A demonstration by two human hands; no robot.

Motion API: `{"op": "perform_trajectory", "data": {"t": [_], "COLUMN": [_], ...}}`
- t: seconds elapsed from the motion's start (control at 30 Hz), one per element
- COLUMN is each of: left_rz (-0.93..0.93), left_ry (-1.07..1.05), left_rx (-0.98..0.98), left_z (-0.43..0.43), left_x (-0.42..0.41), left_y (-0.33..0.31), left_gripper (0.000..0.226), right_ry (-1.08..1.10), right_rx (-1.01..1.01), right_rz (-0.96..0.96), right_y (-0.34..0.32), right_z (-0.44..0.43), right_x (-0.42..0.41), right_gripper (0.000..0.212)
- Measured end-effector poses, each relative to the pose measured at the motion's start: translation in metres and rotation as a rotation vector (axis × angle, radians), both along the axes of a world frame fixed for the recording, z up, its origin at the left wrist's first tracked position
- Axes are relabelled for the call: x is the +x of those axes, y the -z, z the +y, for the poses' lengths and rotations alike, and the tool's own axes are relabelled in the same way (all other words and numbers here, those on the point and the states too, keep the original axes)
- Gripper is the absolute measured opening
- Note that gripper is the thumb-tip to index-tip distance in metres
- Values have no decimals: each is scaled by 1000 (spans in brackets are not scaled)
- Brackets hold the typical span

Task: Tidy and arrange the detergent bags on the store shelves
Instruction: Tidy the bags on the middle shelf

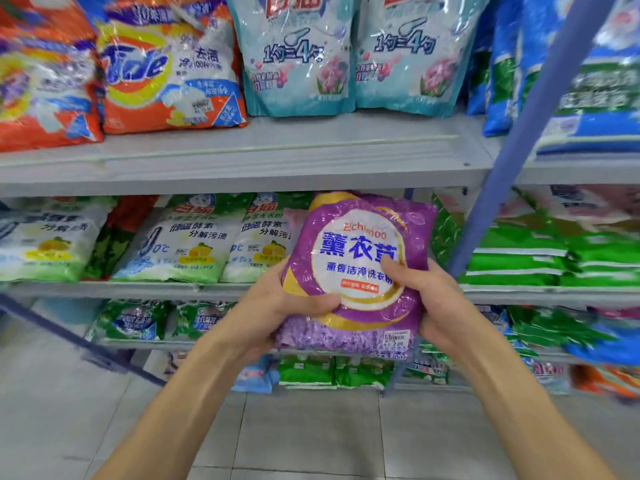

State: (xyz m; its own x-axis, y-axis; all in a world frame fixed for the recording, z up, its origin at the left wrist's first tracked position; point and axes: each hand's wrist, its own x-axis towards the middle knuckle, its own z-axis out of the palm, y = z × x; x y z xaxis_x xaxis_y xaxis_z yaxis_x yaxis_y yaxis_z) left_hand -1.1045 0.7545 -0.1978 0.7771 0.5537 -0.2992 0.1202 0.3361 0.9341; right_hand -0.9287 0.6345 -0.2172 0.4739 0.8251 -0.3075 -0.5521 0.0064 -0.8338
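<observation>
A purple lavender detergent bag point(360, 268) is held upright in front of the middle shelf point(166, 288). My left hand point(277, 306) grips its lower left side, thumb across the front. My right hand point(429, 299) grips its right side, thumb pressed on the label. Behind the bag, green-and-white detergent bags point(180, 244) lean in a row on the middle shelf. The bag hides whatever stands directly behind it.
The upper shelf point(242, 157) carries orange Tide bags point(166, 71), two teal bags point(298, 57) and blue bags point(502, 64). A blue upright post point(512, 161) slants at the right, with green bags point(519, 258) beyond. Lower shelves hold more bags; tiled floor point(311, 434) lies below.
</observation>
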Motion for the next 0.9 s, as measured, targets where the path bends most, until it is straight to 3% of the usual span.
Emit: {"op": "perform_trajectory", "data": {"t": [0.13, 0.33, 0.47, 0.53, 0.63, 0.73, 0.9], "left_rz": [-54, -200, -259, -280, -294, -301, -310], "left_ry": [-31, -85, -64, -34, 48, 135, 231], "left_rx": [-45, -10, -17, -17, -1, 5, 1], "left_z": [-41, -112, -167, -196, -240, -276, -326], "left_x": [14, 54, 84, 99, 122, 146, 202], "left_y": [-37, -83, -111, -124, -140, -155, -181], "left_gripper": [41, 20, 27, 38, 34, 31, 38], "right_ry": [28, 155, 288, 333, 419, 477, 601], "right_rx": [-14, 49, 75, 96, 106, 116, 155], "right_rz": [-28, -156, -199, -229, -287, -292, -297], "right_y": [-29, -88, -120, -134, -151, -164, -182], "right_z": [-51, -130, -188, -220, -270, -312, -371], "right_x": [1, 19, 41, 53, 76, 98, 137], "right_gripper": [30, 53, 67, 60, 49, 71, 29]}}
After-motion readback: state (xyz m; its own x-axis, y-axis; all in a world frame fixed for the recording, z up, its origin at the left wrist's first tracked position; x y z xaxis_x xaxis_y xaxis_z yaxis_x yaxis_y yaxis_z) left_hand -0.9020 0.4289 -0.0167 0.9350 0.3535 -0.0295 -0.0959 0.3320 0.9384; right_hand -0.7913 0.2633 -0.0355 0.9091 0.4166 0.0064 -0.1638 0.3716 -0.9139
